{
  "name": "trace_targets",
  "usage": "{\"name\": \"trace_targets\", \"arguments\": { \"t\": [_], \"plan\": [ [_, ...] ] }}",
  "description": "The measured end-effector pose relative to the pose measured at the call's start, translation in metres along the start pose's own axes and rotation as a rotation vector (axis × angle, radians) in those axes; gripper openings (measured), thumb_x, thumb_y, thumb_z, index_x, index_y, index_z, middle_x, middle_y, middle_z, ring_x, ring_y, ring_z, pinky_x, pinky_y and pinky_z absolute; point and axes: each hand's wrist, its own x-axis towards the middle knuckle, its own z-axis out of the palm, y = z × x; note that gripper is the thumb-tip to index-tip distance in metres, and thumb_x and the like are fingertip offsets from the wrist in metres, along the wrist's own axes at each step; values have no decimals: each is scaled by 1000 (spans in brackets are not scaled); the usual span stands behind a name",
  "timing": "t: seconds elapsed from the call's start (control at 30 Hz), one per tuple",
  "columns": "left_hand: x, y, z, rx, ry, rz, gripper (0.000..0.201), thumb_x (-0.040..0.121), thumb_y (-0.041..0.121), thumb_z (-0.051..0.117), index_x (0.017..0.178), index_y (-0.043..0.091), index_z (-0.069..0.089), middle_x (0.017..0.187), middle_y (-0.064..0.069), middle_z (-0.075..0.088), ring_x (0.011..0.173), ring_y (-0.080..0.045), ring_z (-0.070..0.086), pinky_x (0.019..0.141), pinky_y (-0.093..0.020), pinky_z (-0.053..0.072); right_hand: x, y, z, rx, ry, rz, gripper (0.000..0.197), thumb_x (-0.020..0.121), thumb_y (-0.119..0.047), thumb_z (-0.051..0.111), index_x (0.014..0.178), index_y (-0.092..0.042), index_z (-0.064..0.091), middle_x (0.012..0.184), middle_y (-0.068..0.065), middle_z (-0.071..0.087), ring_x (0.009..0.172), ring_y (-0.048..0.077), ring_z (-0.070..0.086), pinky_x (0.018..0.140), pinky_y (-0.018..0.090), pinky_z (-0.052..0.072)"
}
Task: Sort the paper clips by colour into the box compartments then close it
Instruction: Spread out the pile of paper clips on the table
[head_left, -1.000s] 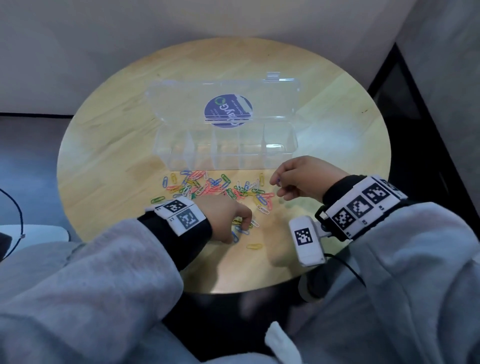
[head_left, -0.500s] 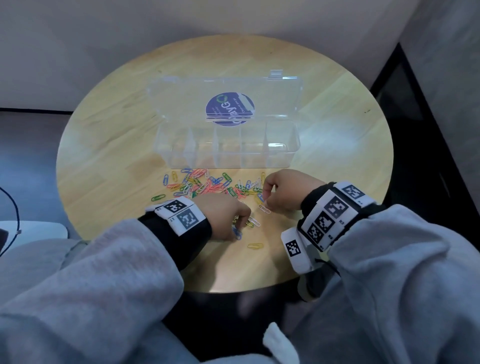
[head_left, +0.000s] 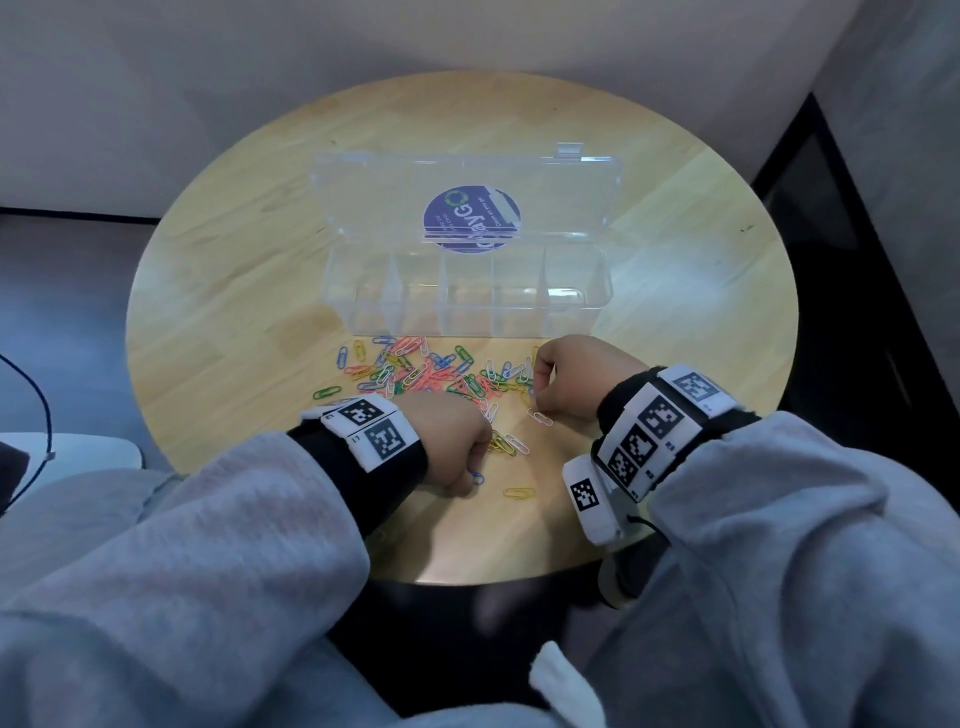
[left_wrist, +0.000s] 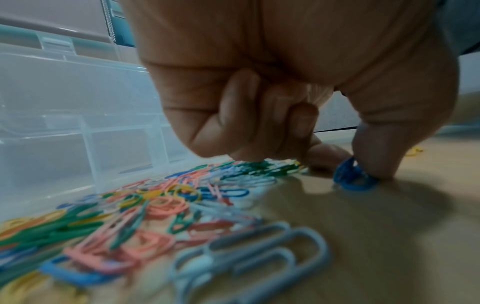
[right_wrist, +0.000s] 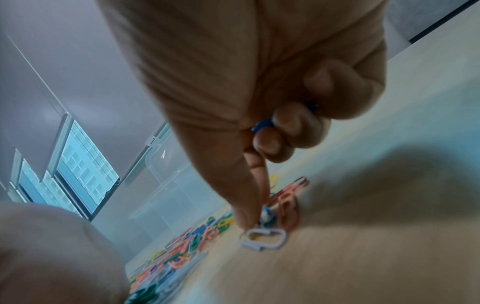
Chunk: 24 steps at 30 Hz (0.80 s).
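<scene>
A clear compartment box (head_left: 467, 306) stands open on the round wooden table (head_left: 218, 291), its lid upright with a blue sticker. A pile of mixed-colour paper clips (head_left: 426, 371) lies in front of it. My left hand (head_left: 470, 480) is curled at the pile's near edge. In the left wrist view my left hand (left_wrist: 345, 168) pinches a bunch of blue clips (left_wrist: 350, 179) against the table. My right hand (head_left: 535, 397) is at the pile's right end. Its curled fingers hold blue clips (right_wrist: 262, 124), while thumb and forefinger pinch another blue clip (right_wrist: 267, 215).
A lone yellow clip (head_left: 518, 492) lies between my wrists and a white clip (head_left: 540, 417) sits by the right hand. Walls close in behind and to the right of the table. A dark cable (head_left: 47, 415) hangs at the left.
My right hand has dropped from near the box's front toward me and left onto the pile's right end. The left hand has stayed at the near edge, fingers working the blue clips.
</scene>
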Motion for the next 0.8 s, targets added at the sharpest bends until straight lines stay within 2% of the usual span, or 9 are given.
{"name": "trace_targets", "arguments": {
  "t": [0.1,0.2,0.33,0.47,0.53,0.63,0.73,0.8],
  "plan": [
    [0,1,-1,26,-23,3,21,81,33,64,97,21,66,89,3,54,78,-18,47,47,-21,23,0,-1,1,-27,-6,13,7,81,-9,60,77,-15,57,80,1,58,78,19,54,58,23,41],
    [1,0,0,22,-27,17,20,81,33,65,96,20,66,88,3,54,78,-18,47,47,-21,24,3,-2,3,-14,-23,48,14,79,-6,58,68,-15,55,75,2,58,74,20,54,59,24,42],
    [0,-8,1,-60,45,-14,19,78,35,67,92,23,64,79,6,51,75,-17,48,47,-21,24,3,0,2,-31,-24,75,9,75,-4,56,76,-11,62,80,9,64,70,23,54,57,25,43],
    [-2,-6,2,2,80,-19,18,80,34,65,93,23,65,85,5,54,76,-16,48,48,-21,24,3,1,3,-26,-9,87,18,76,-6,59,89,-5,71,93,13,71,71,23,56,59,25,45],
    [0,-4,4,8,55,-4,16,80,33,64,91,22,65,88,2,58,77,-18,49,55,-22,30,4,1,5,-29,-7,87,16,75,-6,59,86,-4,70,93,14,72,70,24,57,62,28,48],
    [0,-3,5,-26,38,1,11,78,32,65,84,24,62,85,2,57,76,-19,51,62,-24,34,3,1,4,-20,-20,84,6,74,-6,59,75,-10,64,83,14,69,68,23,55,60,27,47],
    [1,-7,8,-82,40,-2,14,76,31,67,76,26,55,79,5,55,74,-18,51,60,-24,34,1,6,-1,60,-37,92,10,73,-4,58,67,-12,56,66,7,57,61,22,51,53,23,42],
    [0,-10,9,-132,37,-10,16,75,33,67,72,25,54,75,6,55,72,-17,52,58,-23,35,-1,9,-6,147,-44,95,11,73,-5,58,65,-13,57,67,7,60,58,20,51,55,23,43]
  ]
}}
